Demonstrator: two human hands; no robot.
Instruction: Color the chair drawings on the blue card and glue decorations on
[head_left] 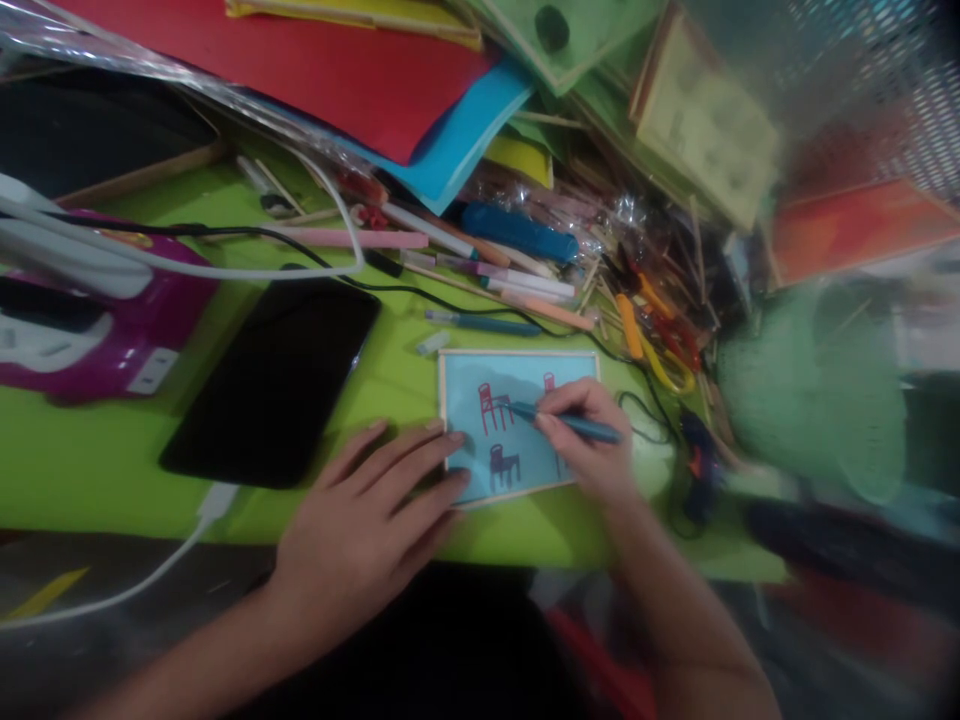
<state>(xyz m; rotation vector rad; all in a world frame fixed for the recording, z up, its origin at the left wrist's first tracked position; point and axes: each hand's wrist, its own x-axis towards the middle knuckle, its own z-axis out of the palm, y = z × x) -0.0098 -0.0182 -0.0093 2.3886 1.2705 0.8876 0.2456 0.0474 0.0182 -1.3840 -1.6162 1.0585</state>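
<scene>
A light blue card with a thin wooden frame [465, 385] lies on the green tabletop, bearing small red and dark drawings of chairs. My right hand [596, 440] pinches a blue pen [581, 424], its tip at the upper left red chair drawing [495, 405]. The lower part of the right side of the card is hidden by this hand. My left hand [382, 490] is spread flat, with its fingertips resting on the card's left edge. Just above the card lie a second blue pen [487, 322] and a small whitish piece [433, 343].
A black tablet or phone [274, 380] with a white cable lies left, near a purple power strip [150, 330]. Behind are markers [532, 280], orange-handled pliers [630, 325], yellow-handled scissors [671, 370] and coloured sheets [315, 75]. A green basket [817, 390] stands right.
</scene>
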